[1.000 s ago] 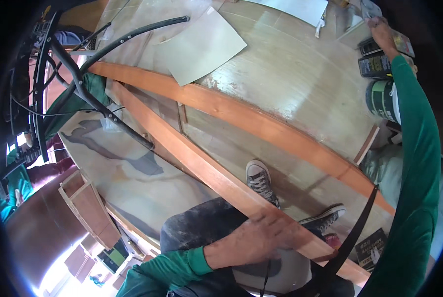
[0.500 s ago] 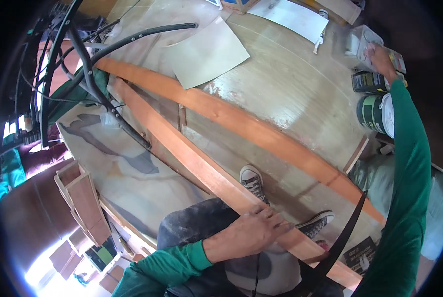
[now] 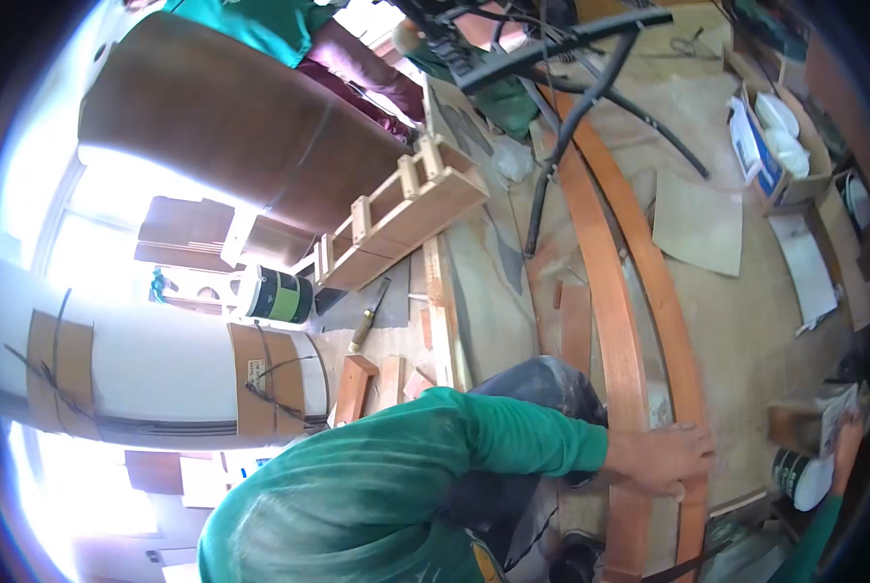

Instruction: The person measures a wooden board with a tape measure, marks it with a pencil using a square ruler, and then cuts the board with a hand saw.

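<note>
Two long orange-brown wooden planks (image 3: 622,374) run side by side from the black metal frame down past my knees. My left hand (image 3: 663,457) reaches across the nearer plank, and its fingers curl over the farther plank (image 3: 666,301). At the far right rim, my right hand (image 3: 847,443) is closed at a pale, flat-sided item (image 3: 836,416) that I cannot make out clearly. Just beside that hand stand a dark tub with a white lid (image 3: 802,479) and a brownish box (image 3: 790,426). My right arm is mostly cut off by the picture's edge.
A black tubular metal frame (image 3: 600,83) overhangs the planks' far ends. To the left are a slatted wooden box (image 3: 406,214), a knife-like tool (image 3: 369,316) and a black-green bucket (image 3: 278,294). Loose sheet material (image 3: 699,223) and an open carton (image 3: 795,185) lie right. Another person (image 3: 357,58) is behind.
The view has swung left, so the scene is rotated. My left hand has shifted from the nearer plank onto the farther one, and the planks are closer together. My right hand stays among the containers.
</note>
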The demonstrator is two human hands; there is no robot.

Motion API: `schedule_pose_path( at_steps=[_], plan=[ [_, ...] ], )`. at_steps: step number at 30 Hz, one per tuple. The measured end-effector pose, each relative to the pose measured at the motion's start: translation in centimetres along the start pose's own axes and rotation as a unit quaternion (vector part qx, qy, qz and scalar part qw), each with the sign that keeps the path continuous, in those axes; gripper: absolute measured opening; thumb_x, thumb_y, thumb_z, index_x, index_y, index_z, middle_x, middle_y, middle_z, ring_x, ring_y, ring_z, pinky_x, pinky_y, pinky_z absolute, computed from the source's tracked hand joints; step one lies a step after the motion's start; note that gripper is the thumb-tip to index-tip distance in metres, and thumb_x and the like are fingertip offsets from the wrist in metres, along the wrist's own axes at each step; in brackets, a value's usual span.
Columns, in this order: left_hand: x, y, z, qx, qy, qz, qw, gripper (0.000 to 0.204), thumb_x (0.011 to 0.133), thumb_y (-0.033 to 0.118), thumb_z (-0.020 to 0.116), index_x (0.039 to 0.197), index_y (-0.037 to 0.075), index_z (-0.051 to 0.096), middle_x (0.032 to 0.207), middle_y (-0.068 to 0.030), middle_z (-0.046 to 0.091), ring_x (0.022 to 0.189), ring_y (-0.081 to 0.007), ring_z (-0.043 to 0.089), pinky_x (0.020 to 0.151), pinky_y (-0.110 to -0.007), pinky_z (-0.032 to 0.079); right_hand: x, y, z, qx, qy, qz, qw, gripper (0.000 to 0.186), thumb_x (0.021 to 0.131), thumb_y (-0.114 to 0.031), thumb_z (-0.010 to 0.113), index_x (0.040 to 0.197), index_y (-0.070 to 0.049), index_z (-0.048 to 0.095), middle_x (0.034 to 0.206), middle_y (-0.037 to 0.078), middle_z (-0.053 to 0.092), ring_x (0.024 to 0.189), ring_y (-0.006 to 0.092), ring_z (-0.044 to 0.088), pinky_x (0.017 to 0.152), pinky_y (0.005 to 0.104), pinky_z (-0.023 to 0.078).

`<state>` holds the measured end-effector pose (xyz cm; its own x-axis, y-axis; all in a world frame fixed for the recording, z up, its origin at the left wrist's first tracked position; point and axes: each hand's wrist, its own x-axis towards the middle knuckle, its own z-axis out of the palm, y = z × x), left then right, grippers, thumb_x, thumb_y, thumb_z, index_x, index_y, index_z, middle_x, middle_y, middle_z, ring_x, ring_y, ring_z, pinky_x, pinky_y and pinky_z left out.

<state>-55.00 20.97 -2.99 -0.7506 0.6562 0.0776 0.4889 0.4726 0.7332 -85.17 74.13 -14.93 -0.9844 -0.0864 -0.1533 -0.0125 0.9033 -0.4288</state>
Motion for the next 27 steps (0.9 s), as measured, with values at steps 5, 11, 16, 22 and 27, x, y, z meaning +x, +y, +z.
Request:
schedule_pose_path(
  at_steps=[5, 11, 16, 22, 27],
  plan=[
    [-2.9, 0.6, -3.5, -0.08, 0.137, -0.032, 0.987, 0.114, 0.081, 0.058, 0.083, 0.162, 0.0, 0.027, 0.14, -0.0267, 0.042, 0.129, -0.0461, 0.047, 0.111, -0.057, 0.04, -15.5, -27.7, -12.5, 0.04, -0.033, -0.1, 0.994, 0.024, 0.103, -0.015, 0.06, 0.108, 0.009, 0.056, 0.087, 0.009, 0.048, 0.082, 0.0188, 0.046, 0.079, 0.036, 0.045],
    [-2.8, 4.8, -5.6, -0.309, 0.203, -0.07, 0.926, 0.118, 0.091, 0.074, 0.068, 0.169, 0.007, 0.011, 0.162, -0.0285, 0.028, 0.151, -0.0466, 0.033, 0.123, -0.053, 0.032, -31.6, -45.6, -25.3, 0.02, 0.102, -0.177, 0.979, 0.018, 0.091, -0.005, 0.067, 0.094, 0.001, 0.05, 0.086, 0.002, 0.04, 0.08, 0.0147, 0.039, 0.071, 0.0315, 0.038],
    [-4.8, 8.3, -3.1, -0.797, -0.059, 0.055, 0.598, 0.104, 0.091, 0.074, 0.068, 0.169, 0.024, 0.02, 0.17, -0.016, 0.032, 0.156, -0.0377, 0.035, 0.114, -0.07, 0.039, -38.5, -60.7, -31.3, 0.022, 0.077, -0.216, 0.973, 0.026, 0.085, -0.013, 0.072, 0.083, -0.004, 0.047, 0.077, -0.002, 0.039, 0.074, 0.0112, 0.037, 0.064, 0.0301, 0.032],
    [-11.8, 15.2, -11.6, -0.887, 0.086, 0.127, 0.435, 0.082, 0.097, 0.066, 0.066, 0.158, 0.017, 0.042, 0.159, -0.0135, 0.051, 0.144, -0.0359, 0.052, 0.119, -0.058, 0.045, -42.8, -72.8, -32.5, 0.044, 0.089, -0.331, 0.938, 0.033, 0.09, -0.022, 0.074, 0.078, -0.008, 0.047, 0.076, -0.004, 0.04, 0.074, 0.0081, 0.036, 0.062, 0.0296, 0.031],
    [-19.3, 18.3, -27.0, -0.745, 0.318, 0.228, 0.541, 0.069, 0.108, 0.059, 0.052, 0.156, 0.009, 0.044, 0.157, -0.0167, 0.051, 0.142, -0.0359, 0.054, 0.121, -0.056, 0.044, -43.5, -84.8, -33.7, -0.09, 0.052, -0.401, 0.91, 0.024, 0.103, -0.024, 0.064, 0.092, -0.005, 0.053, 0.085, -0.002, 0.048, 0.078, 0.0063, 0.042, 0.068, 0.0277, 0.037]
  ],
)
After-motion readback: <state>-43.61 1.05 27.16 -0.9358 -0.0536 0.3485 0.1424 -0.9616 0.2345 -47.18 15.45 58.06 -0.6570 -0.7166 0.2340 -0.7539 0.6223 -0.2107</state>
